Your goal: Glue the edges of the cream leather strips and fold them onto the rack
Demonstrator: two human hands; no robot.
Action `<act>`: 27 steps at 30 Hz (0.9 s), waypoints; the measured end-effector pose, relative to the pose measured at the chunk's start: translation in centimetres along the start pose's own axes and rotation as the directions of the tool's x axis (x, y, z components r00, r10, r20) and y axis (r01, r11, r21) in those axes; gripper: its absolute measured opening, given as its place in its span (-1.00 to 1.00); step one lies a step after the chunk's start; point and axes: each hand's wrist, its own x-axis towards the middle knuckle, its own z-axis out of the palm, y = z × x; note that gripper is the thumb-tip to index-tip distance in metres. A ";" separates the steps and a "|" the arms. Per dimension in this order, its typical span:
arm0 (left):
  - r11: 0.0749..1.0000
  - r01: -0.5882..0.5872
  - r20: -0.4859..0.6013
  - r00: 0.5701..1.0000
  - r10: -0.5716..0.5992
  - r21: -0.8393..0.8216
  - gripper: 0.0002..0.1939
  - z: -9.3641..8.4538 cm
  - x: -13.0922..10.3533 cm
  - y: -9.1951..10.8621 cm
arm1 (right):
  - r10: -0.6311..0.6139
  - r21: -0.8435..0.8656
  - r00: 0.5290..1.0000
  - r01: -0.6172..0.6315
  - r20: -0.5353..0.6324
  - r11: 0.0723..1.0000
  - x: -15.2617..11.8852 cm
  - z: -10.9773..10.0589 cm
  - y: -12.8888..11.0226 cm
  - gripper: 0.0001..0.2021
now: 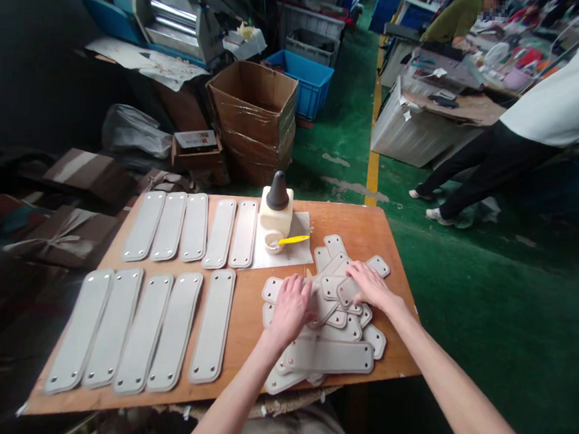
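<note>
A loose pile of pale grey straps with rounded ends and metal snaps lies on the right part of the wooden board. Over the pile's left side rests my left hand, its fingers spread and slightly bent, with no strap clearly held. My right hand reaches the upper right of the pile, its fingers and thumb closed at the edge of a grey strap. Two rows of similar straps are laid out side by side on the left. The undersides of my fingers are hidden.
Behind the pile, a cream bottle with a black cone cap and a small cup with a yellow-handled tool stand on white paper. A cardboard box and blue crate lie beyond the board. A person stands right.
</note>
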 end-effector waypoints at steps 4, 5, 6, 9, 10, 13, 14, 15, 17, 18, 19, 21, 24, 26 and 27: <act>0.993 0.103 0.090 0.990 -0.109 0.065 -0.43 0.7 2.1 0.7 | -0.021 0.005 1.000 0.021 -0.004 1.000 0.3 -0.1 0.6 -0.42; 0.990 0.122 0.111 0.985 -0.130 0.073 -0.45 0.8 2.4 0.8 | -0.026 0.016 1.000 0.026 0.000 1.000 0.2 -0.2 0.8 -0.45; 0.987 0.136 0.130 0.981 -0.146 0.082 -0.46 0.7 2.6 0.8 | -0.032 0.027 0.999 0.032 0.005 0.999 0.0 -0.3 1.1 -0.49; 0.983 0.148 0.174 0.971 -0.165 0.108 -0.45 0.4 3.4 0.7 | -0.045 0.084 0.999 0.044 0.011 0.995 -1.2 -0.7 2.5 -0.65; 0.983 0.147 0.183 0.969 -0.165 0.112 -0.45 0.2 3.7 0.7 | -0.036 0.132 0.999 0.038 -0.015 0.990 -1.7 -0.8 3.1 -0.70; 0.983 0.146 0.182 0.969 -0.165 0.115 -0.43 -0.3 4.1 0.6 | 0.064 0.366 0.989 -0.010 -0.136 0.931 -2.5 -1.6 5.7 -0.72; 0.983 0.144 0.182 0.969 -0.164 0.117 -0.42 -0.5 4.1 0.6 | 0.114 0.454 0.979 -0.026 -0.169 0.891 -2.4 -1.9 6.6 -0.69; 0.983 0.141 0.186 0.969 -0.162 0.120 -0.41 -0.6 4.2 0.6 | 0.168 0.534 0.967 -0.042 -0.189 0.845 -2.0 -2.1 7.6 -0.65; 0.984 0.135 0.204 0.966 -0.156 0.117 -0.37 -0.8 4.3 0.7 | 0.281 0.680 0.937 -0.068 -0.208 0.730 -0.5 -2.6 9.3 -0.60; 0.985 0.138 0.220 0.963 -0.158 0.104 -0.35 -0.9 4.4 0.8 | 0.335 0.731 0.917 -0.076 -0.215 0.678 0.5 -2.8 10.0 -0.58; 0.985 0.153 0.236 0.957 -0.168 0.083 -0.34 -0.9 4.8 1.0 | 0.378 0.765 0.900 -0.082 -0.219 0.639 1.6 -3.0 10.6 -0.57; 0.976 0.217 0.248 0.944 -0.216 0.025 -0.34 -0.6 5.8 1.8 | 0.412 0.792 0.884 -0.083 -0.222 0.605 3.8 -3.1 11.3 -0.56; 0.938 0.343 0.212 0.921 -0.327 -0.044 -0.33 0.3 8.2 3.5 | 0.380 0.786 0.899 -0.067 -0.220 0.615 6.5 -3.5 11.1 -0.55; 0.903 0.426 0.179 0.894 -0.411 -0.056 -0.26 1.1 9.8 4.5 | 0.336 0.780 0.919 -0.053 -0.207 0.624 7.6 -3.9 10.5 -0.55; 0.885 0.462 0.170 0.878 -0.447 -0.059 -0.21 1.5 10.4 4.8 | 0.308 0.774 0.930 -0.045 -0.198 0.632 8.1 -4.1 10.2 -0.56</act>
